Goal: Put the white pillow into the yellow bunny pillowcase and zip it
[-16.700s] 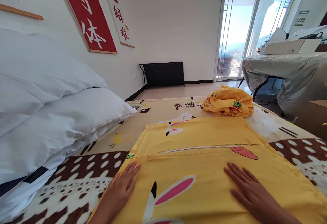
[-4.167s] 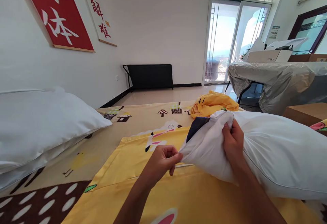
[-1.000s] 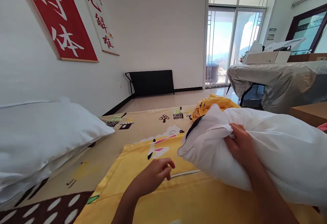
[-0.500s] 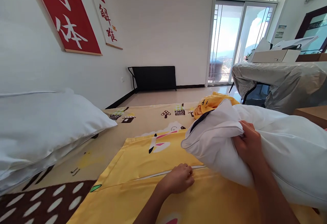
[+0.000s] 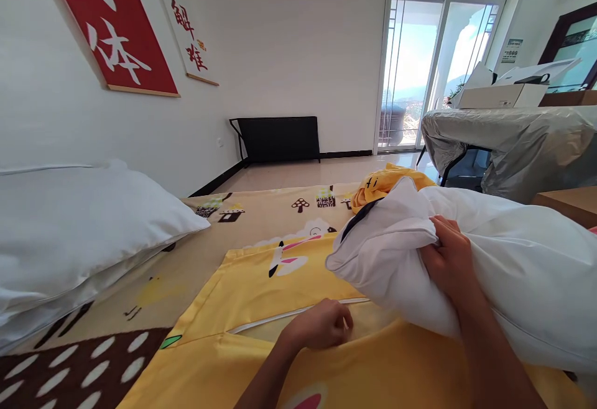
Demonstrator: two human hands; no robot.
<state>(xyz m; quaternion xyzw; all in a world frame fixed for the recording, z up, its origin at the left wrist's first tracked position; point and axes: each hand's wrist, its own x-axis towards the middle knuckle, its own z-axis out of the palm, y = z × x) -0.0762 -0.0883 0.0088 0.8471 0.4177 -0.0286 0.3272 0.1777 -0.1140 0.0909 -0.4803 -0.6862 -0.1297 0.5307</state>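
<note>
A yellow pillowcase (image 5: pixel 254 294) with rabbit prints lies flat in front of me, and a white-edged slit runs across it, parted to show its inside. At that slit my left hand (image 5: pixel 321 325) is closed, fingers curled on the near edge of the cloth; the fingertips are partly hidden. To the right, my right hand (image 5: pixel 448 260) pinches a fold of a plump white pillow (image 5: pixel 522 253). One corner of the pillow, with a dark strip along its edge, hangs over the far right part of the pillowcase.
Another white pillow (image 5: pixel 88 229) lies at the left on the patterned blanket (image 5: pixel 275 207). Behind the held pillow is a crumpled yellow-orange cloth (image 5: pixel 385 182). A plastic-covered table (image 5: pixel 513 126) with boxes stands at the right, and a folded black frame (image 5: pixel 280 140) leans by the far wall.
My left hand has drawn the near edge of the slit towards me, so the gap is wider. My right hand still holds the pillow, and the view has shifted slightly.
</note>
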